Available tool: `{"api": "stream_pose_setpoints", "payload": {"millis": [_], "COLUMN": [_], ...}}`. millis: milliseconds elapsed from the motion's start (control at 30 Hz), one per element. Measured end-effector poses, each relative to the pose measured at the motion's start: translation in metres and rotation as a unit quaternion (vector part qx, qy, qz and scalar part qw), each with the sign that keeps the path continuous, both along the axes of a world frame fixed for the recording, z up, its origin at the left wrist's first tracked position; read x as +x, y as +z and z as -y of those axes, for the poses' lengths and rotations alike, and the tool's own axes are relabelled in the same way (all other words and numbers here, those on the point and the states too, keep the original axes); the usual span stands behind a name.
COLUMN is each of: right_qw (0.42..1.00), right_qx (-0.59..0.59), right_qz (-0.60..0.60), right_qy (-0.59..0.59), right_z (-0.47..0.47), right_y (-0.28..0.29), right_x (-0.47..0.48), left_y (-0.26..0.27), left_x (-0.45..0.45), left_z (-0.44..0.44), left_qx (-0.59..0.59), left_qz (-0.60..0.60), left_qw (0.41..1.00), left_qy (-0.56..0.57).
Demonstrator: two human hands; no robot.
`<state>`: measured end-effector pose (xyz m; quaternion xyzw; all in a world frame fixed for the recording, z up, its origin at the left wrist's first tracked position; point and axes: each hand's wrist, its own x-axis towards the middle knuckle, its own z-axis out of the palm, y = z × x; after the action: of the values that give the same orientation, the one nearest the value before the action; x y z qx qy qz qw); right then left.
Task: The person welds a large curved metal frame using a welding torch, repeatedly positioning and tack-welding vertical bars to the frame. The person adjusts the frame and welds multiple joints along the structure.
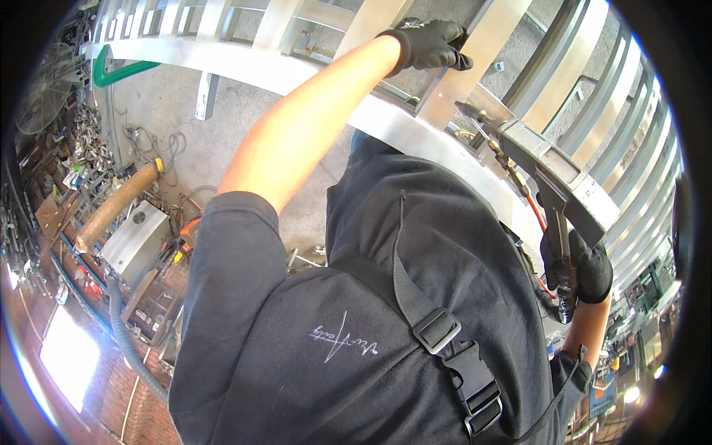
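Observation:
My right hand (pixel 578 267), in a black glove, is wrapped around the handle of a handheld laser welding gun (pixel 562 172). Its nozzle points left towards a silvery metal slat (pixel 500 33), and a small red light dot shows on the metal just beyond the tip. Brass fittings and an orange hose (pixel 537 211) run along the gun. My left hand (pixel 431 44), also gloved in black, reaches across the near rail (pixel 411 128) of the metal frame. Its bent fingertips meet the slat's left edge; whether they grip it is unclear.
More parallel slats (pixel 601 117) stretch away to the right. A green clamp-like bar (pixel 125 72) sits at the rail's left end. On the left are a metal box (pixel 136 242), a brown roll (pixel 119 203), a grey hose (pixel 119 322), a fan (pixel 50 89) and cables (pixel 158 144) on the floor.

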<state>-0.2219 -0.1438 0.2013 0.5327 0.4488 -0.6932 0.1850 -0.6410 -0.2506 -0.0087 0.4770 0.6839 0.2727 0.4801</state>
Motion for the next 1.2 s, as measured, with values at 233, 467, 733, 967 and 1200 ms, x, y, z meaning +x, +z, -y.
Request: {"api": "stream_pose_setpoints", "payload": {"millis": [233, 467, 733, 967, 1200], "right_qw": [0.996, 0.997, 0.994, 0.982, 0.999], "right_qx": [0.061, 0.045, -0.090, -0.173, -0.027], "right_qz": [-0.001, -0.059, -0.045, -0.051, -0.016], "right_qy": [0.064, 0.033, 0.045, 0.055, 0.040], "right_z": [0.004, 0.010, 0.000, -0.003, 0.013], "right_y": [-0.011, -0.015, 0.006, 0.006, -0.008], "right_x": [0.006, -0.005, -0.037, -0.045, -0.035], "left_y": [-0.013, -0.011, 0.003, -0.007, 0.000], "left_x": [-0.004, -0.001, -0.002, 0.000, 0.000], "left_z": [-0.001, 0.001, -0.003, -0.007, -0.005], "left_qx": [-0.020, 0.011, 0.014, 0.006, 0.015], "left_qz": [-0.059, 0.001, -0.010, 0.018, -0.017], "left_qw": [0.998, 1.000, 1.000, 1.000, 1.000], "left_qy": [-0.027, 0.006, -0.019, 0.002, -0.009]}}
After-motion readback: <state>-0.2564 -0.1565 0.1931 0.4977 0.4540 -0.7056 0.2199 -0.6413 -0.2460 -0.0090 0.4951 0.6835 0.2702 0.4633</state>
